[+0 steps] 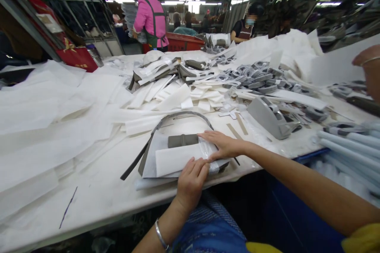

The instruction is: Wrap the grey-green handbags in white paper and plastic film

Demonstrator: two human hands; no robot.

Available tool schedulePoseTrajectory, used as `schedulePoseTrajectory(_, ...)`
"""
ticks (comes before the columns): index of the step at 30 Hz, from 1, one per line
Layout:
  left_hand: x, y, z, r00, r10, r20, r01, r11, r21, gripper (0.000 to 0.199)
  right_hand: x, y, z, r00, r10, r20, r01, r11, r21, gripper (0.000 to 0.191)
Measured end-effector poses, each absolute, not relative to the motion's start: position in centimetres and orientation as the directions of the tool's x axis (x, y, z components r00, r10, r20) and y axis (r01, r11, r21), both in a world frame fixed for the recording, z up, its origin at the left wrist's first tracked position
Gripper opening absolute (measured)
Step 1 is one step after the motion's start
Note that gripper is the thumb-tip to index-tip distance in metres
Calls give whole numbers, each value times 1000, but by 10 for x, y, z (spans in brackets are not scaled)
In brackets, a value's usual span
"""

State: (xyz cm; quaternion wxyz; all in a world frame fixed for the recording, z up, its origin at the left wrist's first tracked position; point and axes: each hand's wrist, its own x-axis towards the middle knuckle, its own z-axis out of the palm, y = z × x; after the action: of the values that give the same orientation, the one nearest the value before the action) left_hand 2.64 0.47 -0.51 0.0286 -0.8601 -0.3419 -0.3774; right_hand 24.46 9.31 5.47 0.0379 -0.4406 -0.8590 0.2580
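A grey handbag (pixel 148 162) lies flat near the table's front edge, its dark strap (pixel 190 113) looping out behind it. Across the bag rests a white foam strip (pixel 175 160), beside a dark grey buckle tab (pixel 179 140). Clear plastic film (pixel 205 148) covers the strip's right end. My left hand (pixel 192 178), with a bangle on its wrist, has its fingers bent together over the strip's lower right edge; its thumb is partly hidden. My right hand (pixel 222 145) lies over the film and the bag's right part, fingers stretched out.
White sheets (pixel 59 126) spread over the table's left side. Behind the bag are foam pieces (pixel 175 97) and a heap of grey straps (pixel 255 75). A tape dispenser (pixel 271 118) stands to the right, near pale rolls (pixel 350 154). Co-workers are at the far side.
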Motion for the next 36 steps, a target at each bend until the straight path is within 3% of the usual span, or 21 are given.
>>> schedulePoseTrajectory(5, 26, 5, -1, 495, 566, 659, 624, -759, 184, 18, 234, 97, 66, -412, 911, -5, 803, 360, -475, 51)
schedulePoseTrajectory(8, 26, 5, 0, 499, 569, 654, 632, -755, 175, 18, 223, 64, 70, -437, 878, 193, 779, 477, -407, 37)
schedulePoseTrajectory(13, 13, 7, 11, 617, 516, 594, 561, -818, 128, 23, 223, 0, 38, -549, 784, 289, 760, 612, -217, 50)
schedulePoseTrajectory(16, -12, 10, 24, 778, 397, 486, 452, -892, 6, 36, 232, -12, 14, -589, 734, 338, 761, 644, -71, 66)
schedulePoseTrajectory(18, -35, 13, 34, 835, 349, 425, 423, -902, -90, 43, 237, -9, 7, -612, 701, 365, 751, 661, -11, 67)
schedulePoseTrajectory(24, -96, 24, 55, 867, 435, 245, 494, -818, -296, 61, 256, 14, 13, -618, 679, 397, 750, 660, 39, 61)
schedulePoseTrajectory(28, -107, 34, 37, 834, 466, 296, 539, -803, -253, 57, 257, 17, 15, -593, 687, 421, 767, 641, 35, 57)
schedulePoseTrajectory(30, -106, 38, 22, 788, 481, 385, 576, -797, -181, 51, 248, 7, 17, -543, 700, 464, 791, 612, 2, 54)
schedulePoseTrajectory(32, -104, 39, 10, 732, 504, 459, 610, -785, -112, 49, 231, -12, 17, -451, 720, 527, 801, 587, -118, 50)
schedulePoseTrajectory(34, -102, 38, 3, 699, 525, 487, 629, -775, -68, 51, 209, -32, 15, -309, 790, 529, 759, 540, -364, 42)
schedulePoseTrajectory(36, -102, 36, 1, 691, 533, 488, 632, -774, -49, 54, 189, -46, 10, -145, 922, 358, 632, 365, -684, 32)
